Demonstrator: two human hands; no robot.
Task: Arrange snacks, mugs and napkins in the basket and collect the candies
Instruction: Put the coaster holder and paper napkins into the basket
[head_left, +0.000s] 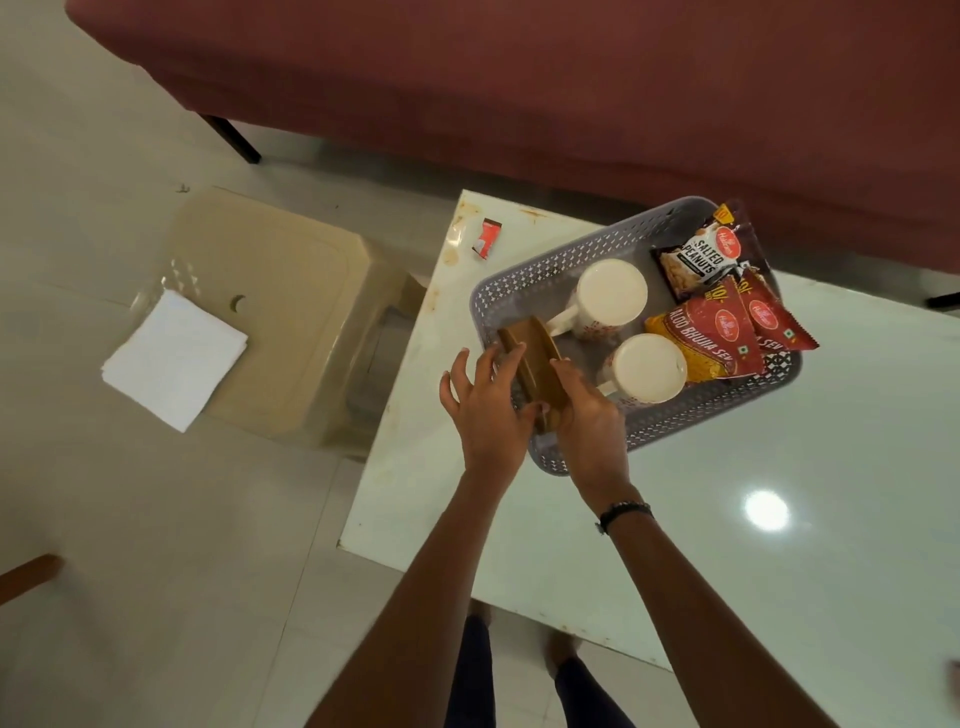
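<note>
White glossy table (675, 519) carries grey basket (524, 291). Brown napkin holder (527, 353) stands at basket's near-left end: right hand (587, 415) grips it, left hand (480, 410) steadies, fingers spread. Risk: holder tipping onto adjacent mugs (613, 299); napkins (174, 358) lie well left of basket.

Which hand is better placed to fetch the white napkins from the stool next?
Left, probably. The napkins lie on the stool to the left; the left hand is nearer, while the right hand grips the wooden holder.
</note>
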